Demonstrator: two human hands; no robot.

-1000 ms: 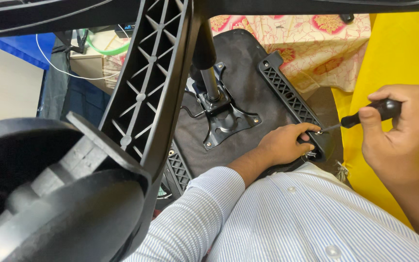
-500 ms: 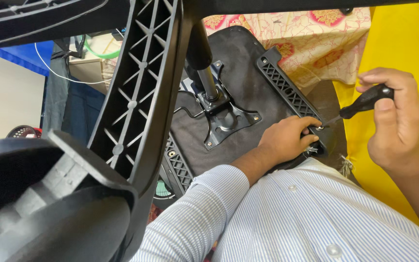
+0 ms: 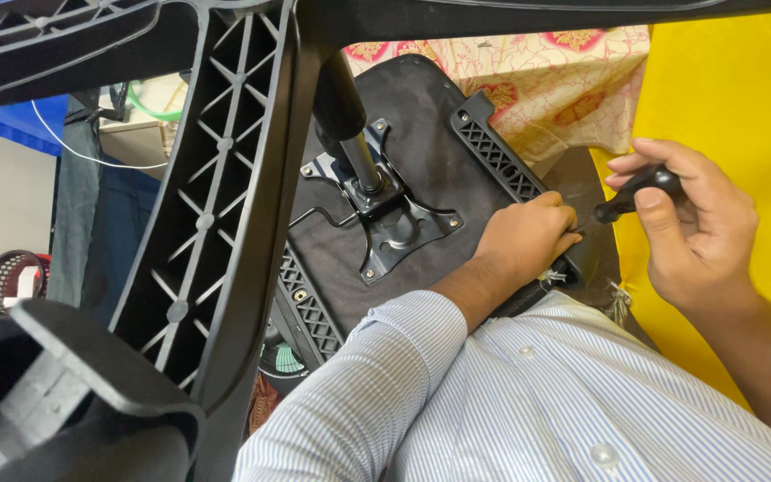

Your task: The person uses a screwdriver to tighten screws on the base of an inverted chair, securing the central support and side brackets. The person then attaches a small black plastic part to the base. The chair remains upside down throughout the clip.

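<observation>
An upturned black office chair fills the view. Its seat underside (image 3: 421,116) carries a metal mounting plate (image 3: 385,219) with the gas post (image 3: 343,120) rising toward me. My left hand (image 3: 524,239) rests fingers-down on the ribbed armrest bracket (image 3: 497,156) at the seat's right edge, pinching something small there. My right hand (image 3: 693,223) is wrapped around the black handle of a screwdriver (image 3: 640,190), whose tip points at the spot by my left fingers. The screw itself is hidden.
A ribbed black chair-base leg (image 3: 216,205) crosses the foreground, with a caster (image 3: 55,402) at lower left. Yellow cloth (image 3: 742,98) lies right, patterned fabric (image 3: 555,76) behind the seat. A dark basket (image 3: 11,278) sits at far left.
The view shifted, so the chair leg and caster slid left and down. My right hand with the screwdriver rose slightly and tilted; my left hand stayed on the bracket.
</observation>
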